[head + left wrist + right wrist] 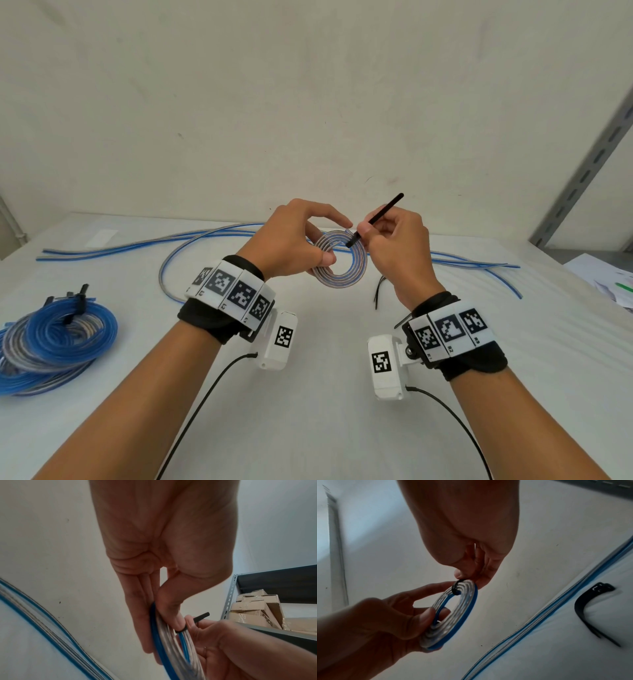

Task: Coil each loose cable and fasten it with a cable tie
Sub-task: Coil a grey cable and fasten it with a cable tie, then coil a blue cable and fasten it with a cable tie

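Note:
A flat coil of blue-edged clear cable (342, 262) (453, 614) (173, 646) is held upright above the white table (308, 394). My left hand (291, 240) grips its left rim, thumb on the near face and fingers through the hole. My right hand (394, 246) pinches a black cable tie (375, 219) (199, 616) whose lower end hooks over the coil's top edge (456, 588). The tie's free end sticks up and right.
Loose blue cables (144, 245) (539, 615) stretch across the far table. Several tied blue coils (58, 339) lie at the left. Spare black ties (378, 291) (590, 609) rest below the right hand. A grey shelf post (582, 178) and cardboard boxes (257, 609) stand at the right.

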